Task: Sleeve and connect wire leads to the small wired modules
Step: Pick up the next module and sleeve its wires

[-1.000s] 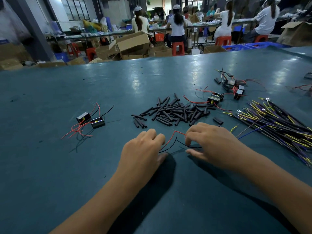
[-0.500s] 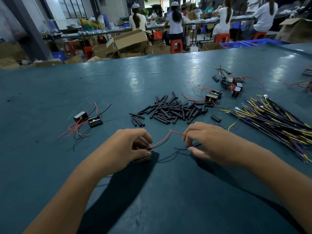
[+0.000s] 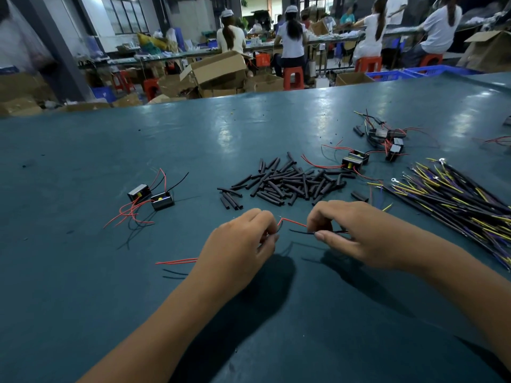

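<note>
Just in front of the sleeve pile (image 3: 287,179), a red lead (image 3: 293,223) is pinched by the left hand (image 3: 243,244) and the right hand (image 3: 356,233), fingers curled tight. Thin and floppy, it is judged best gripped near its tip

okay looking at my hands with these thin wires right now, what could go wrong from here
1. The red lead and the black lead are thin, and both hands pinch them. A hard pull by the left hand or the right hand could kink one or slip it free.
2. The sleeve pile lies just beyond your knuckles; reaching over could scatter it.
3. The wire bundle beside your right forearm could snag.
</note>
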Demonstrator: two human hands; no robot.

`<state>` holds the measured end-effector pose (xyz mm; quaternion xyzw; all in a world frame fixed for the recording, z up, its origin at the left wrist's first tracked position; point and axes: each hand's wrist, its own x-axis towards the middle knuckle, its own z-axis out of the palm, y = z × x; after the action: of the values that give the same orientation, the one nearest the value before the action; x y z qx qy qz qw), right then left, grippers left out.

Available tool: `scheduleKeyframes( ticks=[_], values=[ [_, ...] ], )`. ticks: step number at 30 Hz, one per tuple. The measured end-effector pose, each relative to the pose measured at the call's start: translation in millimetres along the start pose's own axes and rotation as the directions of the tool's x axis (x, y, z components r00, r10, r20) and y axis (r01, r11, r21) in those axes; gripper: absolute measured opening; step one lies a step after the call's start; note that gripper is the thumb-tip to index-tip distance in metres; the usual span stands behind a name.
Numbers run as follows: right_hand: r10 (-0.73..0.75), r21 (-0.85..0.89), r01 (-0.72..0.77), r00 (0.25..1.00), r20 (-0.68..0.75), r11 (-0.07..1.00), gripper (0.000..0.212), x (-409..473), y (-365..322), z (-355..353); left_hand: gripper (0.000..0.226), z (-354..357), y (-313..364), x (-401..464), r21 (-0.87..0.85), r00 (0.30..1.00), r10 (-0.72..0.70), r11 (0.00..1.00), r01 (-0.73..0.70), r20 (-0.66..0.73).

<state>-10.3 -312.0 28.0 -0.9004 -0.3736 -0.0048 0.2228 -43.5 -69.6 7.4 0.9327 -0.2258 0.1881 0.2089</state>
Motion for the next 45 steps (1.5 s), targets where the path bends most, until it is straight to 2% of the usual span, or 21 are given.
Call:
scheduleKeyframes(
  ticks=[3, 5, 10, 13, 16, 20, 25, 29, 32, 35, 39, 41, 45],
  values=[
    [0.011, 0.002, -0.010, 0.999, -0.037, 1.000, 0.012, 2.0, -2.8, 3.8, 0.017, 1.3, -3.1, 0.1, -0.020, 0.998, -0.044, 0.999, 0.045, 0.045],
    [-0.016, -0.042, 0.013, 0.997, -0.073, 0.999, 0.009, 3.3, -6.6, 5.4, 0.025, 1.3, -3.2, 1.1, 0.033, 0.993, -0.068, 0.997, 0.066, 0.093],
    [-0.044, -0.120, 0.024, 0.985, -0.169, 0.992, 0.012, 4.8, -18.9, 13.0, 0.013, -2.0, 0.2, -0.1, 0.154, 0.997, -0.023, 0.988, 0.012, 0.069],
    [-0.017, -0.131, -0.012, 0.976, -0.216, 0.991, 0.009, 6.1, -22.4, 17.0, 0.016, -3.6, -0.1, 0.1, 0.166, 0.993, -0.036, 0.986, 0.017, 0.114],
    [0.021, -0.121, -0.053, 0.968, -0.249, 0.991, 0.008, 5.3, -22.2, 18.0, 0.029, -4.4, -0.7, 1.6, 0.205, 0.984, -0.077, 0.978, 0.043, 0.161],
    [0.075, -0.082, -0.098, 0.967, -0.242, 0.992, 0.008, 4.4, -23.6, 17.9, 0.018, -3.7, -1.9, 3.7, 0.270, 0.994, -0.037, 0.963, 0.007, 0.105],
    [0.110, -0.030, -0.123, 0.955, -0.276, 0.992, 0.004, 6.7, -25.4, 21.0, 0.008, -4.7, -1.8, 0.5, 0.127, 0.998, 0.009, 0.992, -0.016, 0.057],
    [0.118, 0.033, -0.114, 0.936, -0.331, 0.993, 0.004, 6.2, -28.3, 21.3, 0.012, -5.6, -6.2, 0.4, -0.170, 0.997, -0.046, 0.984, 0.055, 0.058],
    [0.120, 0.083, -0.097, 0.929, -0.349, 0.992, 0.011, 6.2, -27.6, 20.7, 0.021, -4.6, -5.7, -0.2, -0.368, 0.991, -0.107, 0.921, 0.129, 0.080],
    [0.118, 0.102, -0.088, 0.931, -0.345, 0.991, 0.011, 7.2, -27.1, 22.1, 0.018, -2.1, -5.3, 0.0, -0.518, 0.982, -0.150, 0.835, 0.189, 0.117],
    [0.070, 0.083, -0.046, 0.947, -0.313, 0.995, 0.012, 7.8, -28.3, 20.9, 0.008, 0.1, -3.8, 1.3, -0.640, 0.971, -0.192, 0.730, 0.240, 0.144],
    [0.040, 0.069, -0.021, 0.956, -0.289, 0.997, 0.009, 8.0, -27.4, 19.6, 0.010, 1.4, -2.4, 2.1, -0.685, 0.963, -0.209, 0.677, 0.268, 0.171],
    [0.024, 0.086, 0.001, 0.959, -0.284, 0.996, 0.006, 6.4, -23.3, 17.8, 0.013, 1.7, -4.3, 2.7, -0.714, 0.963, -0.204, 0.648, 0.266, 0.174]
  ],
)
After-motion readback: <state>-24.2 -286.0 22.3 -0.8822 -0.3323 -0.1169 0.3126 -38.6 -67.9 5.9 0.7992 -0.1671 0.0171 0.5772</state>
